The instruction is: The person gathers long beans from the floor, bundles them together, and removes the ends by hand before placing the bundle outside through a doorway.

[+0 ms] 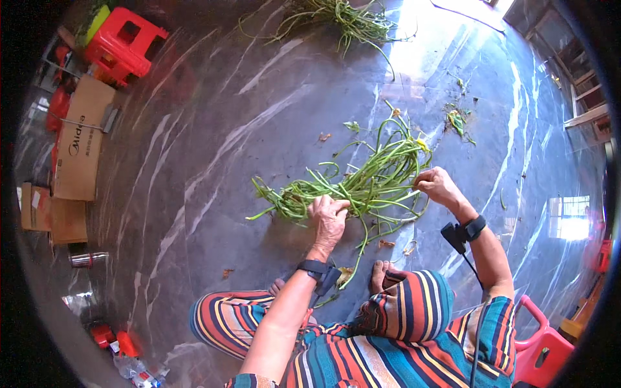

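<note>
A tangled heap of long green plant stems [373,179], probably leafy vine shoots, lies on the marbled floor before me. My left hand [329,218] presses on the near side of the heap, fingers curled over some stems and hiding what is under them. At the heap's right edge, the bent fingertips of my right hand [438,186] pinch a thin stem. A yellow blossom or leaf [422,144] shows at the heap's upper right. One long stem trails down towards my feet, near a withered leaf [345,276].
A second heap of stems [359,22] lies farther off, at the top. Wilted leaf scraps [456,121] are scattered on the right. Along the left stand a red plastic stool [145,58], a cardboard box [80,160] and a metal cup [89,259]. A pink plastic chair [546,356] stands at lower right.
</note>
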### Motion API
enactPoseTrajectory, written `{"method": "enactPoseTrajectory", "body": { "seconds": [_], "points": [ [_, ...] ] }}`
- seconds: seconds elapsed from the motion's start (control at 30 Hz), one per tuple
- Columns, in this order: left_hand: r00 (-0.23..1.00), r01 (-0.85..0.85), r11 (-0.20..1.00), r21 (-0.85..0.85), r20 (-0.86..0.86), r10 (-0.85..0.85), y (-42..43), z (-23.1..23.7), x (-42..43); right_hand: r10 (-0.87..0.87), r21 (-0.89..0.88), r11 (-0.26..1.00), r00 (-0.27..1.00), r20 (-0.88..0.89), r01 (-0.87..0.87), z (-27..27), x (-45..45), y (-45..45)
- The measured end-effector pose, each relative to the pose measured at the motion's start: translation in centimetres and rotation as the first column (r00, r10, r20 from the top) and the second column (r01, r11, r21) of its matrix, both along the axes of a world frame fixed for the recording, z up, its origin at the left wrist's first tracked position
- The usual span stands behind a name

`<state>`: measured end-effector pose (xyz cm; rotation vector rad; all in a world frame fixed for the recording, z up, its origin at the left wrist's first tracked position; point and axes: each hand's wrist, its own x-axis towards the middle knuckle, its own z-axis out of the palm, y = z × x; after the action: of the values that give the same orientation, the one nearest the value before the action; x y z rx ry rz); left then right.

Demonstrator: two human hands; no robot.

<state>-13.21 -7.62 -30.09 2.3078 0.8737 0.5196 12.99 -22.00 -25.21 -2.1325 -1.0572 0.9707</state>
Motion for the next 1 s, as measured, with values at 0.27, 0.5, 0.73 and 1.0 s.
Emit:
{"method": "enactPoseTrajectory", "body": {
  "seconds": [0.27,0.5,0.73,1.0],
  "points": [
    [0.999,0.022,1.000,0.022,-0.041,-0.021,0.2,0.8,0.3,0.358,-0.086,0.933,0.864,0.355,-0.351,-1.6,-4.4,5.1],
    [0.981,0.107,0.921,0.374,-0.193,-0.036,-0.3,1.2,0.7,0.078,0.100,0.988,0.943,0.323,-0.116,-4.0,-3.7,5.6],
    [0.935,0.276,0.844,0.460,-0.332,-0.125,0.6,1.8,1.9,0.338,-0.078,0.896,0.557,0.758,-0.437,-3.0,-5.5,3.9],
    [0.877,0.425,0.824,0.375,-0.397,-0.272,1.4,0.5,2.1,0.432,0.147,0.798,0.724,0.538,-0.585,-7.9,-8.6,7.5]
  ]
}}
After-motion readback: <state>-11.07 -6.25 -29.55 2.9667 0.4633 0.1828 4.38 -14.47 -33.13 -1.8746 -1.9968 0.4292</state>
